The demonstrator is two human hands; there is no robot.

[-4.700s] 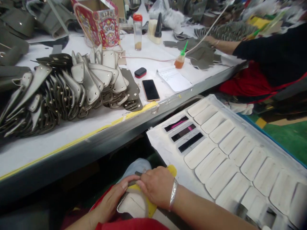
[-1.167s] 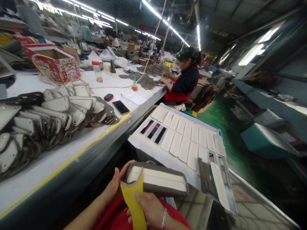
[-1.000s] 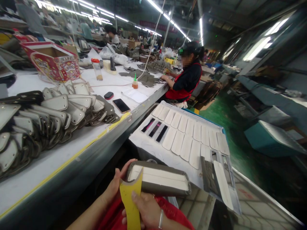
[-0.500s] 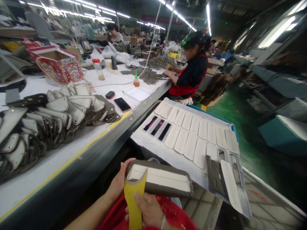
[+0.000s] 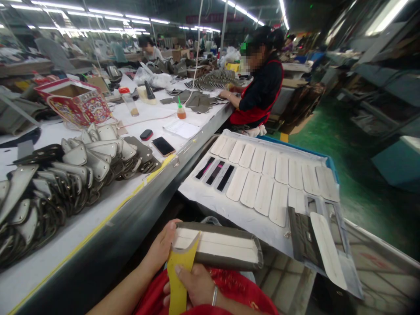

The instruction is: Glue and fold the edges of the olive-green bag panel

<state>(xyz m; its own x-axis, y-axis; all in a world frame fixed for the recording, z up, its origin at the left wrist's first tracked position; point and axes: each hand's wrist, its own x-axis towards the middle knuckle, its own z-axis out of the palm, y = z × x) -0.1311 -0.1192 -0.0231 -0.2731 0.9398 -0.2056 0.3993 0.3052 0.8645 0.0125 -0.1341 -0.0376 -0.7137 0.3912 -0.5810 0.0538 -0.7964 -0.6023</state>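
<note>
You hold a long grey pouch piece (image 5: 218, 247) low in front of you, over your lap, with its white lining facing up. It looks light and bendy, like soft leather folded over a stiffer pad, so it will flop if you hold just one tip. The short end and the long folded edge look like the best spots to hold.

Your left hand (image 5: 162, 249) is at the 9 o'clock end of it, fingers wrapped around that end with the thumb on top. Your right hand (image 5: 193, 286) is at 6 o'clock, just under it. Its fingers pinch a flat yellow scraper (image 5: 180, 273), and the scraper's top touches the white lining.

At 1 o'clock is a white board (image 5: 229, 210) with rows of pale oval pads (image 5: 262, 183) laid side by side, and a grey flap piece (image 5: 303, 238) on its near corner. At 10 o'clock, on the long tabletop (image 5: 82, 227), a big pile of grey clasp pieces (image 5: 65, 170) leans in a row. A black phone (image 5: 163, 146) lies past it. Far off at 12 o'clock, another person in a red apron (image 5: 257, 94) works at the same tabletop.
</note>
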